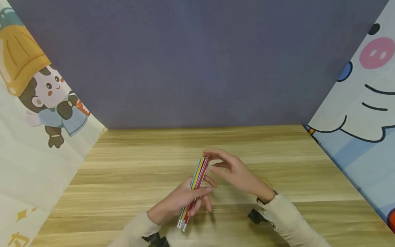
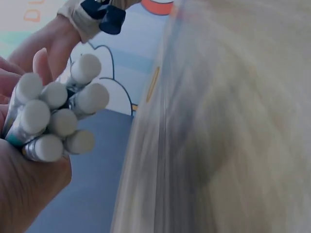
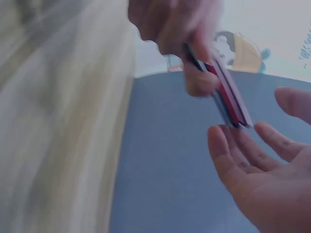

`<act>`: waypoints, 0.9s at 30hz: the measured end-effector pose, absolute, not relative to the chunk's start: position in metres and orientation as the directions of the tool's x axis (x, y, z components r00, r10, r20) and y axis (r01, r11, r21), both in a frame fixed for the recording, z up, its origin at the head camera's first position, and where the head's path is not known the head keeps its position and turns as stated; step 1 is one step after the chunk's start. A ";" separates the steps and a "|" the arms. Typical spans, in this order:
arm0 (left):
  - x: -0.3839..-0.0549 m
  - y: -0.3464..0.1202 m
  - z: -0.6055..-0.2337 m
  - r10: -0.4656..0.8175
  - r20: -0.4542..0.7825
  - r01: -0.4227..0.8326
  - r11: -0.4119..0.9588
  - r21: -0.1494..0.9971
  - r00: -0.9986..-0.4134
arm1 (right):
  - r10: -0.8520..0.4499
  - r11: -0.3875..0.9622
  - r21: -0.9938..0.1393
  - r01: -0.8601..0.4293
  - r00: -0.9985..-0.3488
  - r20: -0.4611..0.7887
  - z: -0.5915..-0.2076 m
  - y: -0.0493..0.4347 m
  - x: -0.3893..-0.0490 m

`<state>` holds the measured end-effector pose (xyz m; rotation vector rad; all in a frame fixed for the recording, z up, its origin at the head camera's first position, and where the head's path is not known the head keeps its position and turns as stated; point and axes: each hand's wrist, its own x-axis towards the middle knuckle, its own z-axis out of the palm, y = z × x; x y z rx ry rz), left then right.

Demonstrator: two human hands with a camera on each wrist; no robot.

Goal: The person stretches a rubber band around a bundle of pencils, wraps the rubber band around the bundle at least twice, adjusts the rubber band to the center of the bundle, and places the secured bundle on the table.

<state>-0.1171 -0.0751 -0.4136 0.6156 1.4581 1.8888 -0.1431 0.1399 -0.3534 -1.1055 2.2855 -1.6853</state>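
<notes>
A bundle of several pencils (image 1: 200,173), striped in blue, yellow, red and white, slants across my left hand (image 1: 185,195). The left hand grips the bundle around its middle, thumb lying over the front. White erasers (image 2: 63,122) at the lower end face the left wrist camera. At the opposite end, my right hand (image 1: 234,169) has its fingers spread and gently bent, with the fingertips (image 3: 218,138) right at the pencil ends. The right thumb stands apart from the bundle, and nothing is gripped in that hand.
Both hands are over a wood-grain table (image 1: 132,164). A thin yellow loop (image 1: 266,181) shows beside the right wrist. Behind the table rises a dark grey panel (image 1: 197,65). Cartoon-printed sheets (image 1: 37,171) flank it on both sides.
</notes>
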 end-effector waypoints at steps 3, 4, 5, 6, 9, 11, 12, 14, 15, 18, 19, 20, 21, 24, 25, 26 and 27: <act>-0.122 -0.076 -0.416 0.714 -0.038 -0.224 -0.167 0.960 -0.699 | -0.565 0.182 -0.845 -0.503 -0.757 0.329 -0.348 0.151 -0.144; -0.124 -0.077 -0.417 0.710 -0.034 -0.224 -0.177 0.958 -0.703 | -0.558 0.203 -0.842 -0.499 -0.766 0.320 -0.347 0.154 -0.143; -0.125 -0.077 -0.418 0.707 -0.029 -0.224 -0.185 0.957 -0.707 | -0.548 0.228 -0.840 -0.493 -0.778 0.308 -0.347 0.157 -0.142; -0.126 -0.078 -0.420 0.706 -0.020 -0.221 -0.195 0.956 -0.708 | -0.538 0.253 -0.838 -0.483 -0.790 0.293 -0.348 0.160 -0.141; -0.128 -0.082 -0.422 0.700 -0.003 -0.221 -0.222 0.950 -0.714 | -0.516 0.307 -0.838 -0.451 -0.819 0.252 -0.356 0.169 -0.136; -0.128 -0.085 -0.424 0.695 -0.004 -0.232 -0.234 0.944 -0.719 | -0.502 0.336 -0.837 -0.433 -0.834 0.229 -0.363 0.176 -0.132; -0.128 -0.086 -0.425 0.692 -0.004 -0.237 -0.242 0.941 -0.722 | -0.494 0.344 -0.840 -0.420 -0.842 0.219 -0.366 0.180 -0.130; -0.128 -0.088 -0.426 0.684 -0.009 -0.251 -0.255 0.934 -0.729 | -0.475 0.359 -0.845 -0.396 -0.857 0.200 -0.372 0.190 -0.126; -0.128 -0.088 -0.426 0.679 -0.013 -0.254 -0.257 0.932 -0.734 | -0.464 0.362 -0.851 -0.379 -0.866 0.188 -0.375 0.196 -0.124; -0.129 -0.089 -0.427 0.662 -0.027 -0.259 -0.255 0.932 -0.749 | -0.419 0.392 -0.864 -0.315 -0.897 0.137 -0.385 0.214 -0.118; -0.130 -0.089 -0.427 0.656 -0.034 -0.259 -0.250 0.933 -0.754 | -0.404 0.404 -0.864 -0.302 -0.906 0.127 -0.388 0.221 -0.117; -0.131 -0.089 -0.428 0.651 -0.046 -0.265 -0.242 0.933 -0.758 | -0.390 0.417 -0.862 -0.287 -0.914 0.116 -0.392 0.227 -0.116; -0.131 -0.088 -0.428 0.645 -0.055 -0.266 -0.234 0.935 -0.762 | -0.372 0.430 -0.861 -0.272 -0.922 0.105 -0.395 0.233 -0.115; -0.134 -0.087 -0.430 0.631 -0.085 -0.285 -0.223 0.932 -0.771 | -0.338 0.470 -0.846 -0.254 -0.937 0.093 -0.406 0.248 -0.116; -0.136 -0.086 -0.430 0.627 -0.093 -0.297 -0.228 0.927 -0.774 | -0.338 0.467 -0.848 -0.252 -0.937 0.092 -0.409 0.253 -0.117; -0.137 -0.084 -0.431 0.623 -0.100 -0.308 -0.236 0.922 -0.776 | -0.344 0.448 -0.860 -0.245 -0.935 0.087 -0.412 0.259 -0.118; -0.138 -0.083 -0.431 0.619 -0.101 -0.315 -0.246 0.917 -0.779 | -0.346 0.427 -0.874 -0.230 -0.935 0.077 -0.414 0.265 -0.120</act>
